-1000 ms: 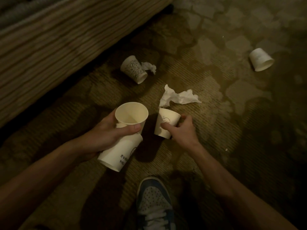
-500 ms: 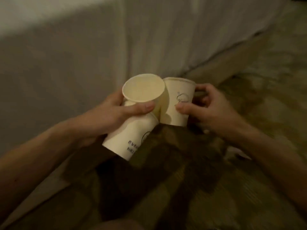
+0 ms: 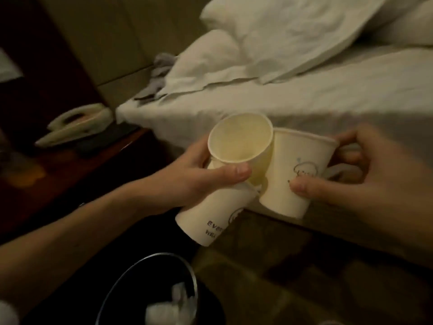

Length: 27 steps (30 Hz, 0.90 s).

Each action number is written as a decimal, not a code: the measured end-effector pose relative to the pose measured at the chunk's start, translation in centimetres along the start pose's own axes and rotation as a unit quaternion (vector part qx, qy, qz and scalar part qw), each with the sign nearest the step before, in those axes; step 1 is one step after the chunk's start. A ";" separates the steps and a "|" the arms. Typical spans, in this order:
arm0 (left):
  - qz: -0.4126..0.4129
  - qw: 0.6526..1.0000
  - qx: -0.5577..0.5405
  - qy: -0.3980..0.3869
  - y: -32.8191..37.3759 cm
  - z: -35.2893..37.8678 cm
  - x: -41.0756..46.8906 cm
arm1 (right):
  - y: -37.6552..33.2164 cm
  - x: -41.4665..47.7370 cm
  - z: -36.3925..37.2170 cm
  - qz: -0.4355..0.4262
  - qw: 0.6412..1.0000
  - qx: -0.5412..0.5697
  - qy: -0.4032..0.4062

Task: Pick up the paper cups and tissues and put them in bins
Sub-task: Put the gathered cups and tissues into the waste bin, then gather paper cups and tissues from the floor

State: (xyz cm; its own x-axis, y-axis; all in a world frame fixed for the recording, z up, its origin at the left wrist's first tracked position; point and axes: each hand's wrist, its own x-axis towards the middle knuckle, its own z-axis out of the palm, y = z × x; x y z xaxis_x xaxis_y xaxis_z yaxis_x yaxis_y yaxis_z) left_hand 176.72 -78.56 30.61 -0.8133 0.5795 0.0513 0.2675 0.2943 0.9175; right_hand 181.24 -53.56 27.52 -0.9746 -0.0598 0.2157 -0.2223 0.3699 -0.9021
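- Left hand (image 3: 187,181) grip wraps two paper cups (image 3: 241,146); right hand (image 3: 365,179) grip pinches third cup (image 3: 295,174).
- Bin (image 3: 164,254) sits near, below the left hand, the closer one.

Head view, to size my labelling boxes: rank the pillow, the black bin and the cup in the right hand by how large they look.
1. pillow, cut off by the frame edge.
2. black bin, also cut off, and nearest the camera, so its rank is unsure.
3. cup, held in the right hand.
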 end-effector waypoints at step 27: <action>-0.351 0.921 0.166 0.036 -25.4 -6.4 -16.1 | 10.7 -1.7 27.8 -0.102 0.900 -0.295 -0.303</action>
State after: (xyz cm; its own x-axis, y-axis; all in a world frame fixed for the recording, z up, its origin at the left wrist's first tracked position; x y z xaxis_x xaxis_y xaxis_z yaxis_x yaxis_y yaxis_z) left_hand 179.70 -100.21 8.96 -0.8743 0.1097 -0.4727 -0.2043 0.8003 0.5636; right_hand 179.83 -75.29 7.13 -0.7892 -0.6121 -0.0505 -0.5212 0.7109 -0.4722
